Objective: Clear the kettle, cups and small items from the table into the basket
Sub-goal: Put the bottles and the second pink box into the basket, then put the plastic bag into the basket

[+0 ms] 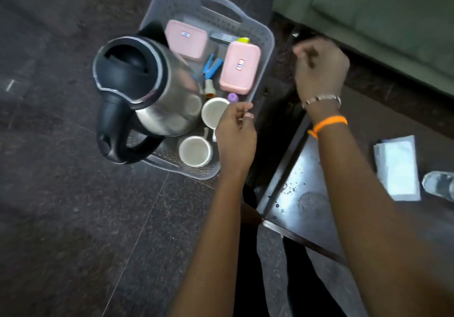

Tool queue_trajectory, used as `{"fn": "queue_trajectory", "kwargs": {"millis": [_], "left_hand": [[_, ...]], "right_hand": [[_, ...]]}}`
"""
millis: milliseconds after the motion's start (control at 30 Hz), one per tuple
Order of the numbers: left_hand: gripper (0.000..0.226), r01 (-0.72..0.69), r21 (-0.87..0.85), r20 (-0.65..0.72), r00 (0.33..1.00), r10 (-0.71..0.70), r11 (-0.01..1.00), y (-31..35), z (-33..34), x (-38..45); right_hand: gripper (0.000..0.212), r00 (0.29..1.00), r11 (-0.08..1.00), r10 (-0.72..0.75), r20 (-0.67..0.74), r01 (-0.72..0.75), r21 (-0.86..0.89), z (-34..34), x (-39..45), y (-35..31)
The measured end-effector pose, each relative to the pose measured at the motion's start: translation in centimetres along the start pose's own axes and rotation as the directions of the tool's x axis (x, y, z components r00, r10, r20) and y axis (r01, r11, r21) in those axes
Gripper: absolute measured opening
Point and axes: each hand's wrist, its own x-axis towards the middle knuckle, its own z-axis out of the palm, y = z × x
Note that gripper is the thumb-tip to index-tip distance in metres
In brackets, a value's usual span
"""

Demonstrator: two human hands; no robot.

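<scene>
The grey plastic basket (pixel 266 46) stands on the dark floor left of the table. In it a steel kettle (pixel 169 95) with a black lid and handle fills the left side. Two white cups (pixel 215 110) (pixel 195 151) sit at its near right, and two pink boxes (pixel 186 39) (pixel 240 67) lie at the back. A blue peg (pixel 211 66), a small bottle (pixel 210 88) and a purple cap (pixel 232 97) lie between them. My left hand (pixel 235 137) is at the basket's right rim, thumb and finger pinched on it. My right hand (pixel 319 71) hovers beyond the table's far corner, fingers curled, holding nothing.
The dark glossy table (pixel 307 194) is at the right, with a folded white cloth (pixel 398 167) and a grey object (pixel 439 185) at the frame's right edge. A green sofa (pixel 380 17) stands behind it. Dark tiled floor (pixel 73 206) spreads to the left.
</scene>
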Motion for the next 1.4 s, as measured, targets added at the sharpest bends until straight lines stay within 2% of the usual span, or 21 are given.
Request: {"fn": "queue_trajectory", "kwargs": {"millis": [100,167,333,467,533,667,767,833,900,967,1067,1133,1200,1267,1333,1367,1400], "left_hand": [[0.021,0.013,0.025,0.137,0.99,-0.017,1.0,-0.2,3.8,-2.5],[0.021,0.005,0.052,0.202,0.979,-0.015,0.999,-0.9,5.0,-3.5],[0.02,-0.013,0.187,0.398,0.915,-0.064,0.982,-2.5,10.6,-7.8],[0.02,-0.046,0.306,0.492,0.863,-0.116,0.951,-4.3,14.8,-11.2],[0.019,-0.029,0.351,0.524,0.834,-0.171,0.936,-5.2,16.7,-12.8],[0.02,-0.026,0.463,0.577,0.767,-0.279,0.886,-7.1,19.4,-15.4],[0.021,-0.017,0.505,0.584,0.743,-0.327,0.863,-8.3,21.0,-17.2],[0.021,0.008,0.517,0.573,0.74,-0.352,0.856,-9.0,21.7,-18.1],[0.02,0.06,0.515,0.556,0.736,-0.387,0.855,-9.5,22.1,-18.7],[0.019,0.134,0.503,0.534,0.729,-0.429,0.854,-9.8,22.3,-18.9],[0.02,0.21,0.434,0.488,0.763,-0.424,0.876,-9.7,22.4,-18.8],[0.037,0.257,0.326,0.434,0.815,-0.385,0.91,-9.3,22.0,-18.3],[0.062,0.384,0.184,0.397,0.813,-0.425,0.905,-8.7,21.4,-17.5],[0.072,0.555,0.006,0.457,0.739,-0.496,0.832,-8.1,20.1,-16.5],[0.06,0.653,-0.133,0.573,0.665,-0.48,0.746,-7.5,18.3,-15.6],[0.053,0.672,-0.179,0.592,0.657,-0.467,0.719,-7.1,17.4,-15.3],[0.047,0.671,-0.221,0.572,0.677,-0.464,0.708,-6.7,16.5,-14.9]], "right_hand": [[0.018,0.976,0.976,0.216,0.03,-0.215,-0.032,-3.7,-4.6,8.1],[0.018,0.946,0.949,0.314,0.081,-0.31,-0.065,-4.3,-7.6,11.9],[0.02,0.837,0.837,0.546,0.046,-0.541,-0.084,-7.5,-12.5,21.7],[0.025,0.747,0.744,0.665,-0.013,-0.664,-0.071,-9.4,-13.0,28.8],[0.034,0.729,0.725,0.684,-0.026,-0.683,-0.09,-10.0,-12.6,31.7],[0.061,0.757,0.759,0.64,0.129,-0.599,-0.256,-10.0,-11.7,35.7],[0.078,0.734,0.758,0.644,0.215,-0.576,-0.307,-9.6,-11.1,37.5],[0.08,0.707,0.731,0.673,0.218,-0.59,-0.341,-9.4,-10.8,38.4],[0.068,0.681,0.73,0.68,0.271,-0.598,-0.33,-9.5,-10.4,38.8],[0.047,0.658,0.728,0.678,0.328,-0.663,-0.175,-10.0,-10.3,38.5],[0.036,0.641,0.636,0.665,0.384,-0.755,0.159,-10.9,-11.2,37.0],[0.028,0.632,0.493,0.602,0.487,-0.775,0.396,-11.7,-12.2,35.0],[0.015,0.615,0.31,0.467,0.635,-0.787,0.534,-12.3,-13.4,33.2],[0.015,0.583,0.208,0.293,0.758,-0.813,0.544,-12.4,-14.4,31.3],[0.014,0.516,0.2,0.166,0.84,-0.852,0.484,-12.1,-15.3,29.4],[0.013,0.487,0.22,0.134,0.863,-0.864,0.453,-11.7,-15.7,28.5],[0.011,0.463,0.228,0.126,0.877,-0.874,0.429,-11.2,-16.1,27.5]]}}
